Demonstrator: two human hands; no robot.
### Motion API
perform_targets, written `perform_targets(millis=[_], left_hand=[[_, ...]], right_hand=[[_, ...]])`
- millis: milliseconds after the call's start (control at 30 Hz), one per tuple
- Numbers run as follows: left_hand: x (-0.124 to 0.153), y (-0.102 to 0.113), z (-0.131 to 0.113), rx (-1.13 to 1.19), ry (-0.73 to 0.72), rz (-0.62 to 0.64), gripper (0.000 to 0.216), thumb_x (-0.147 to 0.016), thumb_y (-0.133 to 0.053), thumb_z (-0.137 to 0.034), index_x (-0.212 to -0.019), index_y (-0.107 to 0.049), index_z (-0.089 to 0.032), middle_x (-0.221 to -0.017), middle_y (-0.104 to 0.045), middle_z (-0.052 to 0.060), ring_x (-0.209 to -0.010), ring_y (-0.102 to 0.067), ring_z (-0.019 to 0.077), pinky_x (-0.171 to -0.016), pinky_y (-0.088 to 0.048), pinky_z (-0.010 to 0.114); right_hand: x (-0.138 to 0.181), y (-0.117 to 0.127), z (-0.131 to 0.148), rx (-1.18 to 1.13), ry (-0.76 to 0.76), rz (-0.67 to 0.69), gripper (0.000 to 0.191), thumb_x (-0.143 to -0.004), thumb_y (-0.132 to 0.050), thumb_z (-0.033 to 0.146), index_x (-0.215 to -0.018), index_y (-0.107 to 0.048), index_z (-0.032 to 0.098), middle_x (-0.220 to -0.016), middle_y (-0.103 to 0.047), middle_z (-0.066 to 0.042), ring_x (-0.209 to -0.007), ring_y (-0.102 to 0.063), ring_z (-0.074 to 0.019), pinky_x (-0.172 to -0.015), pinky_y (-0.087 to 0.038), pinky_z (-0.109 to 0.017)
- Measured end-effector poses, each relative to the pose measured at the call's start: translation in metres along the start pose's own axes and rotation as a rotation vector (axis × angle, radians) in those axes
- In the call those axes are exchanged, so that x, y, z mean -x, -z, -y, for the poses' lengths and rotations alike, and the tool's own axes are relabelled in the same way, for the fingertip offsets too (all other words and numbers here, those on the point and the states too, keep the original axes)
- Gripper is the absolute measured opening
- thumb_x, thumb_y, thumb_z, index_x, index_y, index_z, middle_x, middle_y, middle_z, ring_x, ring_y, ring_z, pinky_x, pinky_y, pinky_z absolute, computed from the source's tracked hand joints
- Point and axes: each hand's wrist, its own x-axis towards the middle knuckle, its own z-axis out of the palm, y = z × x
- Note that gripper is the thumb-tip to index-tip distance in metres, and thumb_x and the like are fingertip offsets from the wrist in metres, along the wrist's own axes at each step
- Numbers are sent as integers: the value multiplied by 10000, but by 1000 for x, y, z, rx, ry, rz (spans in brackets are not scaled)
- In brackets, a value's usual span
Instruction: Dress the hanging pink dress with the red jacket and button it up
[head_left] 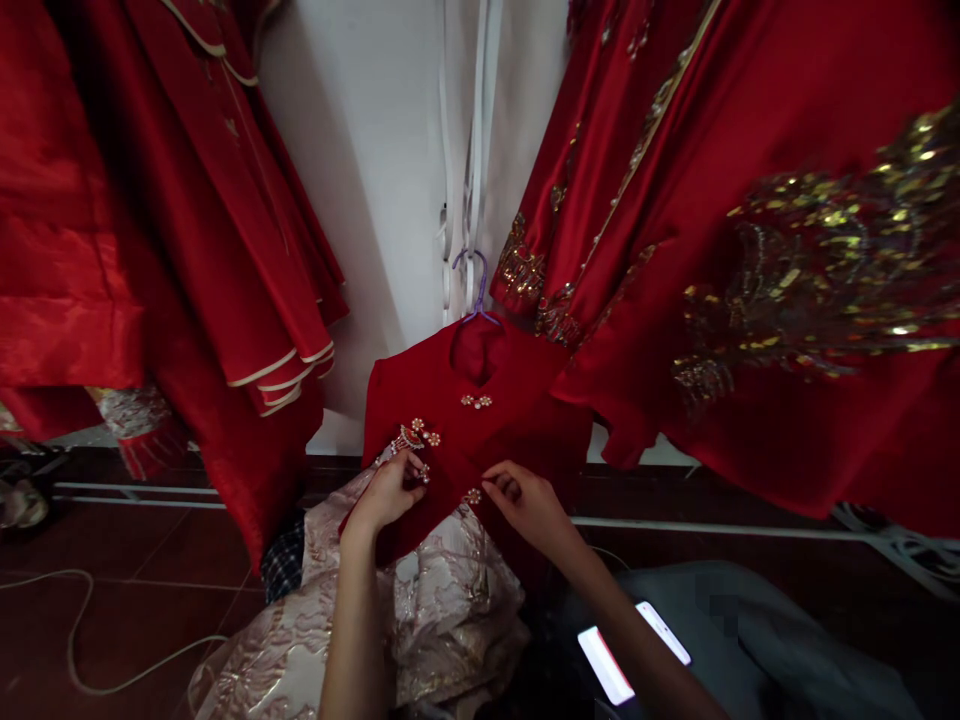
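A small red jacket [480, 420] hangs on a purple hanger [474, 285] in front of a white wall. It has pearl-and-gold frog clasps down its front. My left hand [390, 490] pinches the jacket's front flap beside a fan-shaped ornament [411, 436]. My right hand [529, 500] pinches the fabric at a lower clasp [472, 495], fingers curled. Both hands grip the red jacket near its lower front.
Long red satin gowns hang at left [187, 250] and right [750, 300], the right one with gold sequin embroidery. A pink-and-white brocade skirt [360, 620] lies below my arms. A lit phone [630, 650] rests on grey cloth. A white cable [82, 640] trails on the dark red floor.
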Motion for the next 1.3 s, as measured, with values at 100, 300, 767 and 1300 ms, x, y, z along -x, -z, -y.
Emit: perform_targets(millis=[100,300,767,1300], left_hand=[[0,-4,-7,-110,29,21,233,-657,-639,-166,-854,-517,-193,-789,-588,-15,-681,-533,105,-648,-418,219],[-1,-14,-13,-278,34,56,180,-687,-569,-96,-831,-591,-201,-750,-604,-13,-677,-548,108,-646,-394,212],[15,-45,-6,-82,75,-236,168,-622,-558,-83,-755,-567,-186,-730,-598,-9,-663,-554,125,-661,-413,243],[18,-81,11,109,66,-590,176,-727,-592,-291,-851,-611,-168,-778,-654,31,-706,-599,149,-718,-479,284]], right_hand=[[9,-8,-11,81,-31,-12,205,-781,-575,367,-885,-594,191,-669,-557,7,-557,-520,-121,-551,-420,-243],[10,-29,-20,162,-46,8,186,-721,-630,332,-828,-594,185,-720,-551,-12,-602,-524,-134,-603,-421,-263],[12,-26,-11,-218,-189,-120,200,-666,-640,317,-675,-469,213,-535,-500,64,-427,-476,-98,-415,-381,-218],[-13,-102,-22,-696,-205,-274,368,-676,-660,493,-762,-472,188,-761,-615,-21,-663,-640,-153,-509,-564,-263]])
